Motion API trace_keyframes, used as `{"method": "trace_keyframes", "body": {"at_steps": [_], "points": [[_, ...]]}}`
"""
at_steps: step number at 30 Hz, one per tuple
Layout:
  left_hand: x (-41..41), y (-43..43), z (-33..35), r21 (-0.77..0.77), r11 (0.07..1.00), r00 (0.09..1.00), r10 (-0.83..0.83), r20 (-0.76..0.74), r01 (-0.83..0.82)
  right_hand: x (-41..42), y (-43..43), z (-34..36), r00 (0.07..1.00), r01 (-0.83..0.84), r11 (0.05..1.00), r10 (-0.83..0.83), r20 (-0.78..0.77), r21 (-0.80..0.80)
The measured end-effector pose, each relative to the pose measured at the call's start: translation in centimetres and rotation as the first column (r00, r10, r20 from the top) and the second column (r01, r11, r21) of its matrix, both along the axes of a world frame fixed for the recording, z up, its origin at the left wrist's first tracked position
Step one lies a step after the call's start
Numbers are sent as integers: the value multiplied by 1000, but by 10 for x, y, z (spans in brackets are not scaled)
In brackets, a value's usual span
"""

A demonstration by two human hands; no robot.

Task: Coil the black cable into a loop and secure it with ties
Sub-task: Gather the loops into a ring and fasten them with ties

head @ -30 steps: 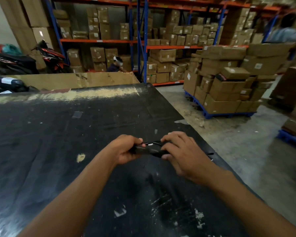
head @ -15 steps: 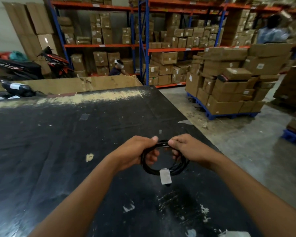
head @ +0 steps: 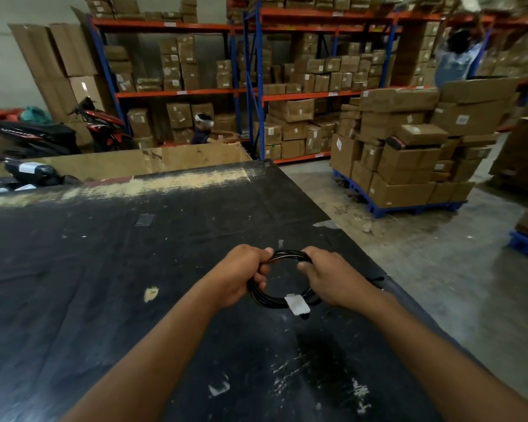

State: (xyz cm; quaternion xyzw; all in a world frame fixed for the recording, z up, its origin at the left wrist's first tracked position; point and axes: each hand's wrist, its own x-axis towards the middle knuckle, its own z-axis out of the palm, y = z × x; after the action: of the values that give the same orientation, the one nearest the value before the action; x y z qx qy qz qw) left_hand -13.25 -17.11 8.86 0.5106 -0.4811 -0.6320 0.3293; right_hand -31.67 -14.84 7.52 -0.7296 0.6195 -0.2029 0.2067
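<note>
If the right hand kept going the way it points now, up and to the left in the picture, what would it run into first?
Most likely the left hand: the right hand grips the opposite side of the black cable coil, with only the coil's open middle between them. Depth is hard to judge.

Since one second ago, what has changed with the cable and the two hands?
The black cable was squeezed flat between both hands; now it is opened into a round loop, its white tag hanging at the near side. The left hand and right hand moved apart to opposite sides. Both still grip it above the black table.
</note>
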Motion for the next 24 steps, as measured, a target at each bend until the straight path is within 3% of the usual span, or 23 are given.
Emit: {"method": "trace_keyframes", "body": {"at_steps": [4, 6, 8, 10, 12, 13, 15, 21, 24], "points": [[-4, 3, -7, -298, 947, 968, -45, 248, 120, -7, -4, 1, 1000, -7, 1000, 7, -1, 26], [-8, 1, -11, -389, 919, 952, 59, 300, 66, -8, -5, 0, 1000, -24, 999, 24, -2, 21], [-13, 0, -17, -435, 900, 943, 161, 291, -20, -9, -7, -1, 991, -27, 1000, 27, 133, -2], [-16, 0, -21, -429, 899, 949, 207, 240, -88, -10, -7, -1, 876, -31, 999, 14, 482, 26], [-16, 0, -23, -411, 903, 957, 222, 188, -129, -12, -7, -1, 646, -76, 992, -29, 763, 102], [-15, -1, -22, -405, 903, 960, 226, 165, -143, -12, -7, -2, 550, -98, 986, -62, 833, 137], [-15, -5, -19, -384, 909, 969, 218, 113, -159, -13, -9, -4, 455, -113, 974, -127, 881, 198], [-21, -13, -20, -279, 947, 987, 151, -46, -158, -13, -18, -19, 543, 94, 986, -166, 823, 136], [-32, -24, -26, -233, 946, 973, 228, -20, -227, -18, -22, -24, 732, 154, 987, -141, 666, 39]]}}
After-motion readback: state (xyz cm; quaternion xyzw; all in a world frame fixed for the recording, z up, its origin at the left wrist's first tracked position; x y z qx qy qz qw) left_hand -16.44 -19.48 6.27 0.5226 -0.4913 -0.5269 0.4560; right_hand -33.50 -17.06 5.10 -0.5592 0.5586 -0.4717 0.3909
